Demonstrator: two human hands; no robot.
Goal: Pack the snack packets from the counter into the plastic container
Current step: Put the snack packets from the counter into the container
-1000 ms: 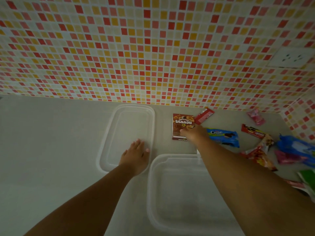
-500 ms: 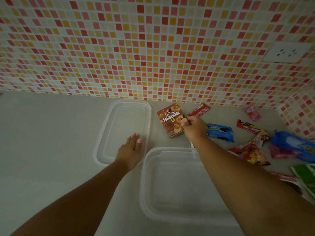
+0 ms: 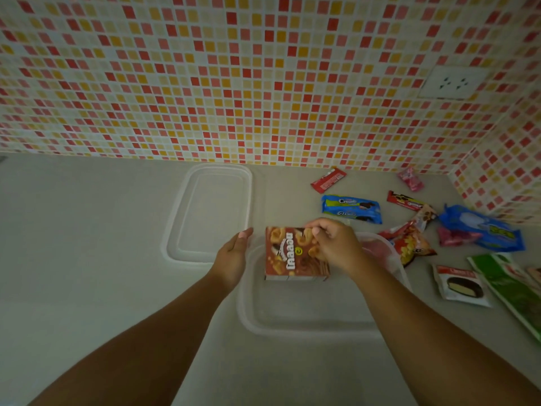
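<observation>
Right hand: the right hand [image 3: 333,247] pinches the brown snack box [image 3: 294,254] at its far right corner, fingers [image 3: 314,230] curled over the top edge
Left hand: the left hand [image 3: 232,257] is straight-fingered and holds nothing, set against the near-left rim of the plastic container [image 3: 248,315]
Snack box position: over the far end of the container, printed face up; whether its lower edge touches the floor of the tub I cannot tell
Handling of the box: judged a light, stiff carton that keeps its shape; a pinch on a corner or along a long edge should hold it, and it ought to lie flat in the tub
Lid: the clear lid [image 3: 209,212] lies on the table [image 3: 87,259] just beyond and to the left of the container
Other packets: a blue cookie packet [image 3: 351,208], a red bar [image 3: 328,180] and a red crisp bag [image 3: 411,244] lie on the table to the right, apart from the tub
Handling of the rest: soft foil wrappers, likely slippery and crushable; best taken by the sealed ends
</observation>
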